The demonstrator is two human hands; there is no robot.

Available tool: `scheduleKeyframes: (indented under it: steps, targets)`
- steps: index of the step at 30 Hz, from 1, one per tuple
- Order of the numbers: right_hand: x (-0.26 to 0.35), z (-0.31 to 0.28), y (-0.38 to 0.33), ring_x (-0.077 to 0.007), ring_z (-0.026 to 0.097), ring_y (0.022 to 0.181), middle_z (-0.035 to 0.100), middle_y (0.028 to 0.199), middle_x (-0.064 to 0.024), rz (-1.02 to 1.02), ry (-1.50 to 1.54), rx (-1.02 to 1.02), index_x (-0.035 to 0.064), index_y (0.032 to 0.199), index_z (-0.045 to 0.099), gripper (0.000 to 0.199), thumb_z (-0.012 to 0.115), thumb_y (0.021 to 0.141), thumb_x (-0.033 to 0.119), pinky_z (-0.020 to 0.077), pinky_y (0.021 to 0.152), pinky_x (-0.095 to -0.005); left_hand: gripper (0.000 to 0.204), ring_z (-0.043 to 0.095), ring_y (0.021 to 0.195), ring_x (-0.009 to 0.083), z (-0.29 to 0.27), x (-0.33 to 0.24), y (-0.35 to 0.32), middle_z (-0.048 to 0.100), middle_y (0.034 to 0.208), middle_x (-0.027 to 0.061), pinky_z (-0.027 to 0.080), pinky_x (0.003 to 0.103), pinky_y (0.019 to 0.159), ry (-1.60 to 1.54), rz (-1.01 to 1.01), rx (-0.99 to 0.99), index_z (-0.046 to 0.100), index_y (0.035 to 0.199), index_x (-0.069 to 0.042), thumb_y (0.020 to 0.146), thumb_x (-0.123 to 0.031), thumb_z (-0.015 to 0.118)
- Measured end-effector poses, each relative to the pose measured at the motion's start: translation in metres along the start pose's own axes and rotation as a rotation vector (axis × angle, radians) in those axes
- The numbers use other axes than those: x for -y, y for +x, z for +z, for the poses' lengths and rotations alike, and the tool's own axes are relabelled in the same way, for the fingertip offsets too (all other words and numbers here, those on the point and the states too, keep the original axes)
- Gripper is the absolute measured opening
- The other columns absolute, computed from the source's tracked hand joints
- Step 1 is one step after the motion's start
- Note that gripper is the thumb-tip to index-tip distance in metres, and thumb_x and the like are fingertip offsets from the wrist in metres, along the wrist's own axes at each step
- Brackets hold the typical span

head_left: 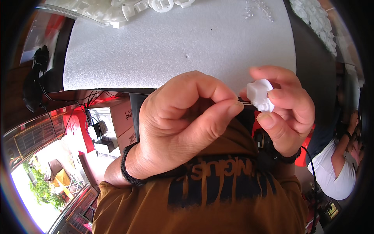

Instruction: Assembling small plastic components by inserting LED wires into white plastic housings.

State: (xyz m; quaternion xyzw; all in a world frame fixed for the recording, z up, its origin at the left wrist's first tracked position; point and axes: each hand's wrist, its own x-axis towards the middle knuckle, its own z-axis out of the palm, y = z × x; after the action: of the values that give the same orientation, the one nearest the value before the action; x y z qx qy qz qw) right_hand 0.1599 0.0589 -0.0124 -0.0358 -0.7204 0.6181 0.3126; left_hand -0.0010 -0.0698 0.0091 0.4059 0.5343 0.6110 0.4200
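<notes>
My right hand [290, 111] grips a small white plastic part [256, 93] with a round flange and a boxy raised block, its fingers curled around the edge. Between the thumb and forefinger of my left hand [175, 124] is a thin, straight pin-like piece [247, 103], glassy or metallic. Its outer end meets the lower side of the white part; whether it sits inside a hole there cannot be made out. Both hands are held up in front of my body, just off the near edge of the foam-covered table.
White foam sheeting [156, 46] covers the table. Small clear pieces [259, 9] lie at its far right. A clear bin [93, 17] of white plastic parts stands far left; more white parts [313, 23] are heaped far right. Cables [83, 103] hang at left; another person [337, 171] is at right.
</notes>
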Motion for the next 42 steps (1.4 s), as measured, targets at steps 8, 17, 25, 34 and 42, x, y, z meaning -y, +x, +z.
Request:
scheduleKeyframes:
  steps: [8, 17, 25, 34, 42]
  targets:
    - [0.003, -0.008, 0.0, -0.0271, 0.057, 0.098, 0.041, 0.123, -0.0298, -0.077, -0.13, 0.103, 0.0064, 0.117, 0.049, 0.035, 0.056, 0.083, 0.001, 0.0497, 0.084, -0.0367, 0.011, 0.047, 0.054, 0.0032, 0.001, -0.005, -0.001, 0.057, 0.08, 0.0051, 0.038, 0.016, 0.05, 0.013, -0.062, 0.011, 0.055, 0.088, 0.0, 0.084, -0.007, 0.062]
    - [0.001, -0.013, 0.0, -0.028, 0.055, 0.102, 0.04, 0.124, -0.0297, -0.091, -0.143, 0.149, 0.0068, 0.119, 0.047, 0.036, 0.054, 0.084, 0.0, 0.0503, 0.083, -0.0359, 0.011, 0.047, 0.055, 0.0034, 0.003, -0.01, -0.001, 0.057, 0.08, 0.004, 0.038, 0.017, 0.05, 0.052, -0.158, 0.015, 0.055, 0.088, -0.001, 0.085, -0.009, 0.061]
    - [0.003, -0.009, 0.001, -0.0279, 0.054, 0.105, 0.041, 0.123, -0.0301, -0.131, -0.165, 0.199, 0.0049, 0.118, 0.048, 0.037, 0.057, 0.082, -0.001, 0.0487, 0.083, -0.0346, 0.01, 0.047, 0.058, 0.0039, 0.004, -0.007, -0.003, 0.056, 0.081, 0.0043, 0.039, 0.017, 0.053, 0.07, -0.108, 0.05, 0.055, 0.088, -0.001, 0.086, -0.009, 0.061]
    - [0.01, -0.002, 0.001, -0.0308, 0.053, 0.106, 0.047, 0.117, -0.0259, 0.008, -0.152, 0.101, 0.0029, 0.112, 0.054, 0.032, 0.062, 0.081, 0.004, 0.0464, 0.083, -0.0348, 0.012, 0.052, 0.063, 0.0092, 0.0, -0.004, 0.0, 0.057, 0.083, 0.0075, 0.042, 0.021, 0.057, 0.222, 0.07, 0.074, 0.057, 0.091, 0.0, 0.081, -0.002, 0.062]
    - [0.014, -0.004, 0.006, -0.024, 0.055, 0.1, 0.048, 0.117, -0.0253, 0.02, -0.108, 0.196, 0.0046, 0.117, 0.054, 0.04, 0.065, 0.079, 0.003, 0.0465, 0.077, -0.0269, 0.02, 0.056, 0.061, 0.018, 0.0, -0.002, 0.003, 0.058, 0.075, 0.0097, 0.044, 0.026, 0.054, 0.651, 0.51, 0.067, 0.057, 0.09, 0.001, 0.073, 0.004, 0.066]
